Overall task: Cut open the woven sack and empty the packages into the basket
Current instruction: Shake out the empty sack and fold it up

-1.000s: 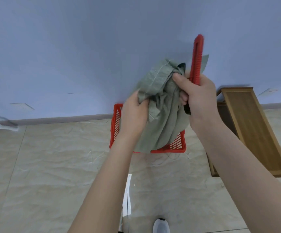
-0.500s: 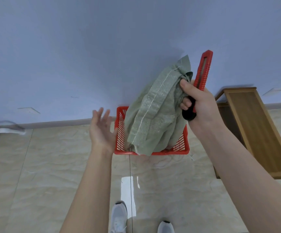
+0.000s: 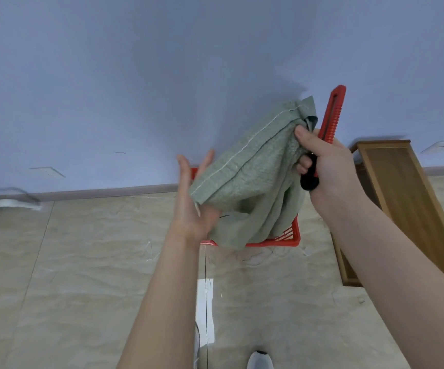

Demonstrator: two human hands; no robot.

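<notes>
A: Head view first. Where is the woven sack (image 3: 250, 182)?

B: Held up in the middle of the frame, right of centre. It is green, crumpled and limp, with a stitched seam running from its upper right corner down to the lower left. Its lower folds hang in front of the red basket (image 3: 295, 235), which sits on the tiled floor (image 3: 82, 262) against the blue wall (image 3: 135, 75).

A: And the right hand (image 3: 327, 169)?

B: Its fingers are clenched round the sack's top right corner, thumb pressed on the cloth. The same fist grips a red utility knife (image 3: 331, 115) with a black end, which points up and slightly right.

A: The left hand (image 3: 191, 206)?

B: Released: fingers (image 3: 182, 166) straight and spread, palm turned to the sack's lower left corner. The cloth overlaps the palm, but I cannot tell whether they touch.

A: Anything else?

B: A wooden stand (image 3: 401, 187) at the right edge and a white shoe (image 3: 259, 360) at the bottom.
</notes>
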